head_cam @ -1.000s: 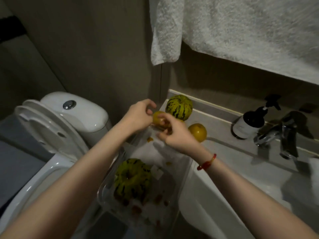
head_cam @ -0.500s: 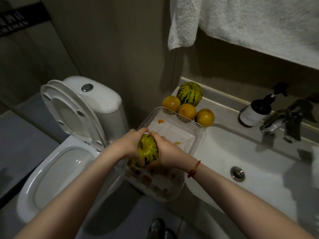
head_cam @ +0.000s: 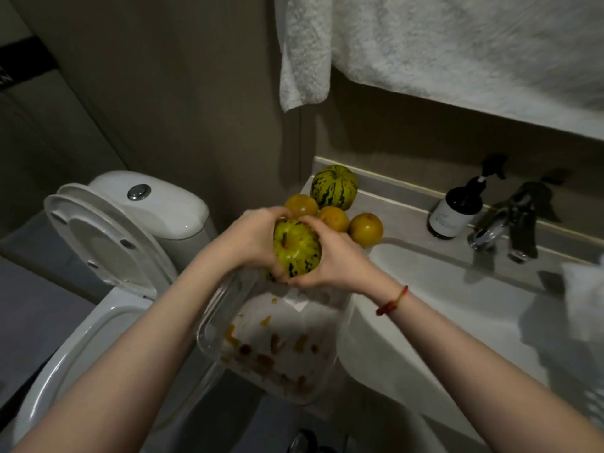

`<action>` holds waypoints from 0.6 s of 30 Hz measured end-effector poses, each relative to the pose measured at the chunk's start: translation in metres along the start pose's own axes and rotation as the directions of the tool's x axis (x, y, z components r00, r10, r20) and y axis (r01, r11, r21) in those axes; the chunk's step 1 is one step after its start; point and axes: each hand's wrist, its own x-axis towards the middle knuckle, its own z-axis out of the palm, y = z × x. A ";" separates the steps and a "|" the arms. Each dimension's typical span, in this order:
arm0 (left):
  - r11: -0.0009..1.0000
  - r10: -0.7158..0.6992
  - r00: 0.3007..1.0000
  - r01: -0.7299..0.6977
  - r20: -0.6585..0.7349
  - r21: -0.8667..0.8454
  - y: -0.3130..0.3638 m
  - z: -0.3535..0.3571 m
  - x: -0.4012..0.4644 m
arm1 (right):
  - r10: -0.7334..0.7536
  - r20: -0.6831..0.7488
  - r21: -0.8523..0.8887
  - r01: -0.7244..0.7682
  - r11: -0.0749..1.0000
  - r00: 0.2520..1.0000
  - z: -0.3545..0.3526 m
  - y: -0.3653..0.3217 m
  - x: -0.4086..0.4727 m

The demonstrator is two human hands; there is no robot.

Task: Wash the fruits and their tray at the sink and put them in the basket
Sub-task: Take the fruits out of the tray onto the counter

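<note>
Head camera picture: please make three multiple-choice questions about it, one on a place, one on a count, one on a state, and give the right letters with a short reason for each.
1. Where does the second striped melon lie?
A. in the toilet bowl
B. on the counter in the corner by the wall
C. in the sink basin

2. How many round orange fruits lie on the counter?
A. one
B. three
C. six

3. What is the state of the clear tray?
A. clean and dry
B. full of fruit
C. without fruit, smeared with orange bits

Answers:
1 B: it sits behind the orange fruits, against the wall.
2 B: three lie together in front of it.
3 C: only scraps dot its bottom, while the left hand and right hand hold the other striped melon above it.
</note>
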 end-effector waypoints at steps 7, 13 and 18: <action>0.984 0.170 0.985 -0.170 0.005 0.047 0.076 -0.026 0.115 | 0.184 -0.161 -0.052 -0.195 0.979 0.970 -0.097 0.054 0.032; 0.963 0.258 0.961 -0.264 0.099 0.051 0.113 -0.011 0.190 | 0.314 -0.250 -0.009 -0.326 0.945 0.916 -0.124 0.114 0.052; 0.960 0.274 0.955 -0.279 0.115 0.026 0.115 0.016 0.217 | 0.371 -0.253 0.030 -0.376 0.926 0.894 -0.116 0.146 0.061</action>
